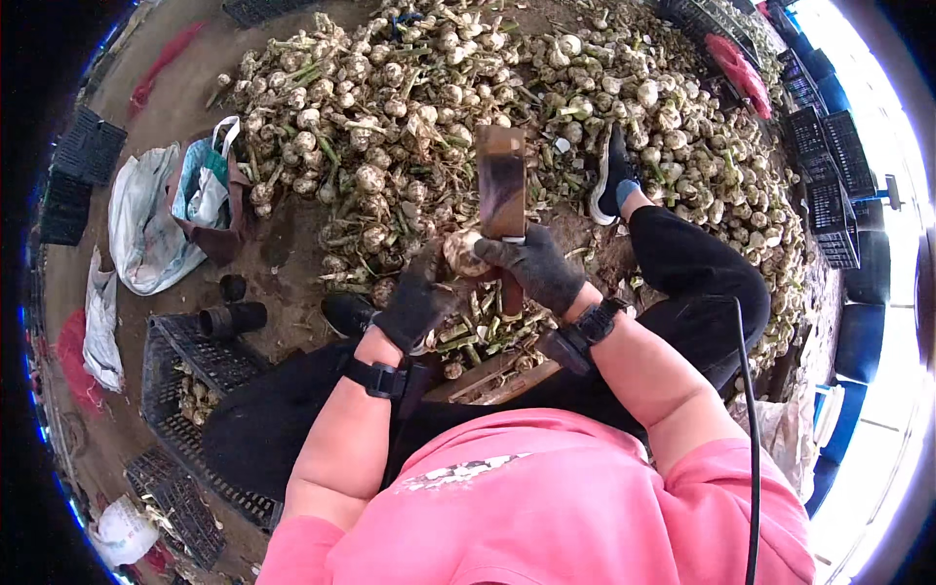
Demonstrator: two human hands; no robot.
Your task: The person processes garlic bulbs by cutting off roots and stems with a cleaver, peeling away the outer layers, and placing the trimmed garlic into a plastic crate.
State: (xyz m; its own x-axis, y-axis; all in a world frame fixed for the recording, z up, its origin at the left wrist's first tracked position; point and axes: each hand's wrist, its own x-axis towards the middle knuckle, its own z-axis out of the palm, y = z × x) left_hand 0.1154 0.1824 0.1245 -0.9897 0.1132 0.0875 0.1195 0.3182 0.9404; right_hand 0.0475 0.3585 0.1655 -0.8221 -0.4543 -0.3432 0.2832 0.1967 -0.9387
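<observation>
In the head view, a broad rectangular knife blade (pixel 502 179) points away from me, with my right hand (pixel 545 267) wrapped around the tool at its base. A reddish-brown handle (pixel 512 294) shows below that grip. A garlic bulb (pixel 462 252) with soil on its skin is held left of the blade's base. My right thumb presses on the bulb's right side. At its left side are the fingers of my left hand (pixel 417 300), partly blurred. Both hands wear dark gloves. Cut green stalks (pixel 486 325) lie beneath them.
A large heap of garlic (pixel 380 146) spreads ahead and continues on the right (pixel 702 175). To my left stand a black plastic crate (pixel 205 409) with garlic inside, a brown bag (pixel 219 219) and a white sack (pixel 146 234). Wooden slats (pixel 479 380) lie between my legs. A black cable (pixel 749 431) hangs at right.
</observation>
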